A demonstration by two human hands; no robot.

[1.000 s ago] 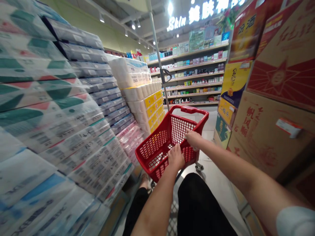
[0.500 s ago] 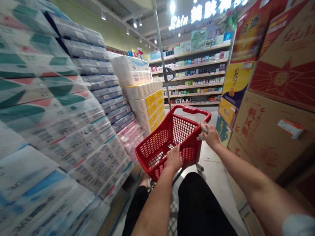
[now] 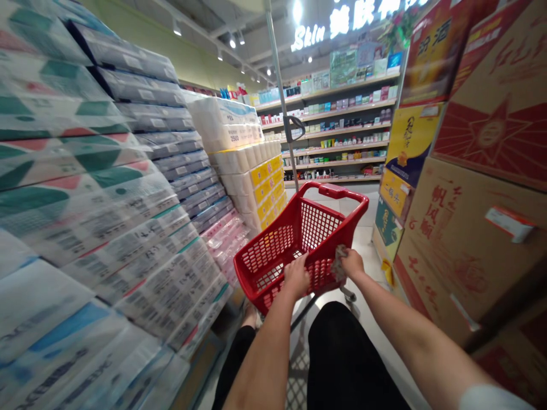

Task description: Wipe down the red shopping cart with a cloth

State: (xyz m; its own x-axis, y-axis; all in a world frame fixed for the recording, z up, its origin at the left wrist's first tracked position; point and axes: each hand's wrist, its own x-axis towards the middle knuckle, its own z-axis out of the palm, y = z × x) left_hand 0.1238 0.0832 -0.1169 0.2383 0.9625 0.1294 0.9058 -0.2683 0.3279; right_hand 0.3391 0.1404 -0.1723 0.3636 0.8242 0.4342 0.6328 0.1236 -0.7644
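Note:
A red plastic shopping cart (image 3: pixel 318 219) stands in front of me, its perforated basket tilted in view and holding nothing that I can see. My left hand (image 3: pixel 296 277) is closed over the near rim of the basket, fingers hooked inside. Lower on the cart's right side, my right hand (image 3: pixel 352 263) presses a crumpled, greyish cloth (image 3: pixel 339 263) against the red wall. Part of the cloth is hidden by the fingers. A metal pole (image 3: pixel 280 85) with a dark clip rises behind the cart.
Stacked tissue packs (image 3: pixel 106 228) line the left side, with toilet paper packs (image 3: pixel 243 165) farther along. Cardboard cartons (image 3: pixel 465 239) are piled close on the right. Shelves of small goods (image 3: pixel 337 131) span the back. My knees are just below the cart.
My right hand has moved down with the cloth, from the upper corner near the handle to the cart's side wall. My left hand stays on the rim, shifted slightly.

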